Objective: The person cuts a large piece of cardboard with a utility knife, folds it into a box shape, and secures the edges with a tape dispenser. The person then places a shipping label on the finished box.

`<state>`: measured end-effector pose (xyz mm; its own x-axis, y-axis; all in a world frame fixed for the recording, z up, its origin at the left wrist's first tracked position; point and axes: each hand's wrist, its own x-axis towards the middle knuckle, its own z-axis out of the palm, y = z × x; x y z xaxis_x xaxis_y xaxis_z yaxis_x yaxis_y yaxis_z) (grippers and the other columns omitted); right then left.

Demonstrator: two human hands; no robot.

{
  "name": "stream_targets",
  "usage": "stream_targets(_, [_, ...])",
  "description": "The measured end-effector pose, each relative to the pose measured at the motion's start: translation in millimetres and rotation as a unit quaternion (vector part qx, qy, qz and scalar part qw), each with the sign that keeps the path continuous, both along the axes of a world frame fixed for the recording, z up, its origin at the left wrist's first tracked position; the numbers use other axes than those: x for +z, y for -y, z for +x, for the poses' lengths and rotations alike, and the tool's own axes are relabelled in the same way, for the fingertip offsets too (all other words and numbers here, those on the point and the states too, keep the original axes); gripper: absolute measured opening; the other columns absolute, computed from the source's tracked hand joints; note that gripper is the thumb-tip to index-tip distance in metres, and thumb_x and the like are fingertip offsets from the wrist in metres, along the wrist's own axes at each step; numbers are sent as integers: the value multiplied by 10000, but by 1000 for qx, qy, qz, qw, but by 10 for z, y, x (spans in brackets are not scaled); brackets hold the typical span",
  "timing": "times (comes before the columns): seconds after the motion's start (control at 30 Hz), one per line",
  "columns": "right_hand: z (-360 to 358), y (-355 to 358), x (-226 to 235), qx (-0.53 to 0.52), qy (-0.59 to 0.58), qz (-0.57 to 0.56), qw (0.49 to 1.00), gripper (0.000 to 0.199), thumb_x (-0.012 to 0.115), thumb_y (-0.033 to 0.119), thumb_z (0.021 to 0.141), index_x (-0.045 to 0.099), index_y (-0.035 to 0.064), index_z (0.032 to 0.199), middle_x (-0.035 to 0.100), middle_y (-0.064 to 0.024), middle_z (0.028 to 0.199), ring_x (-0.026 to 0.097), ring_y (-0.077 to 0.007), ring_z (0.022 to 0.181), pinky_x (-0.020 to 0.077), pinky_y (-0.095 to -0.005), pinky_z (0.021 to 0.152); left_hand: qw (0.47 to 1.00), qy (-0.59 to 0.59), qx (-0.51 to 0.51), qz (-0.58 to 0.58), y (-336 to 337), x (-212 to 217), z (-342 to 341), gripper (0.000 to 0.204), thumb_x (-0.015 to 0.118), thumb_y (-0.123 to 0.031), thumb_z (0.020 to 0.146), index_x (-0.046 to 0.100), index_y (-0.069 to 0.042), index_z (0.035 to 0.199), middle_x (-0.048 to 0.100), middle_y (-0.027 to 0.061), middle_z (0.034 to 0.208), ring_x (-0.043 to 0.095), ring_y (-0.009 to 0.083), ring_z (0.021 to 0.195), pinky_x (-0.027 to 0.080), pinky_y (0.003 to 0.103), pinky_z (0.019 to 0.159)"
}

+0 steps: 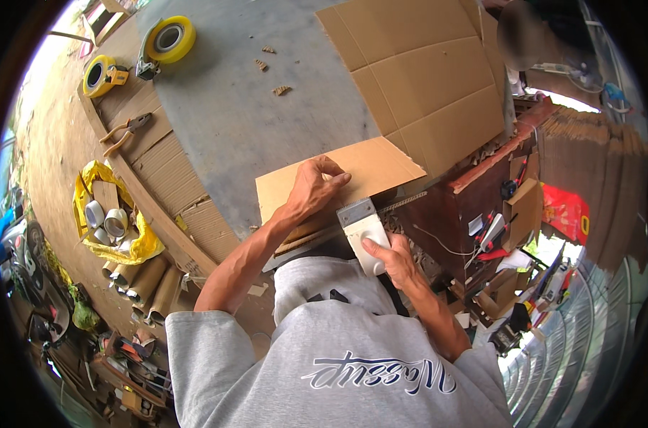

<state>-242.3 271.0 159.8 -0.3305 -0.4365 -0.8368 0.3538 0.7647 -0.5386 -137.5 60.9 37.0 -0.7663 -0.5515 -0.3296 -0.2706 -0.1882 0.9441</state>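
Note:
My left hand (pixel 317 185) rests on a narrow brown cardboard sheet (pixel 381 158) at the near edge of the worktable. Its fingers are curled in toward the thumb, and I cannot make out whether anything is between them. Just right of it, my right hand (pixel 395 258) grips a white handheld tool (pixel 367 239) with a flat metal head. That head lies at the sheet's near edge. A strip of corrugated edge (pixel 402 202) shows beside the tool. The near part of the sheet is hidden behind my left wrist.
A large creased cardboard sheet (pixel 424 78) covers the table's far right. A tape dispenser (pixel 168 41), another tape roll (pixel 95 75) and pliers (pixel 126 133) lie at the left. Cardboard scraps (pixel 281 90) dot the grey tabletop (pixel 224 114). A yellow bag (pixel 151 242) holds rolls.

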Motion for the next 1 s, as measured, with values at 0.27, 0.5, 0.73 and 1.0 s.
stream_targets(0.27, [9,4,92,35,-46,9,998,486,741,420,896,749,-34,1071,738,-90,891,645,-146,778,514,-318,708,995,-69,66,-38,-146,34,-48,94,743,-38,947,738,52,922,635,68,979,628,114,758,571,261,582])
stream_targets(0.5, [-13,39,85,15,-18,22,999,484,742,419,899,748,-38,1060,733,-88,879,637,-142,765,504,-315,694,990,45,29,-131,-155,27,-44,109,805,-83,854,762,16,874,675,104,978,677,235,803,564,363,692])
stream_targets(0.73, [-55,-46,103,0,31,34,999,477,748,401,887,746,-53,1030,723,-98,853,627,-150,741,492,-322,675,967,96,-7,-234,-104,62,22,114,783,-47,811,722,0,897,654,133,943,678,339,867,540,425,762])
stream_targets(1.0, [-43,-19,76,13,16,33,999,493,737,425,881,752,-50,1014,717,-99,833,621,-157,721,486,-327,660,992,44,-11,-117,-52,72,34,174,687,21,861,705,0,1032,677,158,1029,678,346,951,561,425,844])
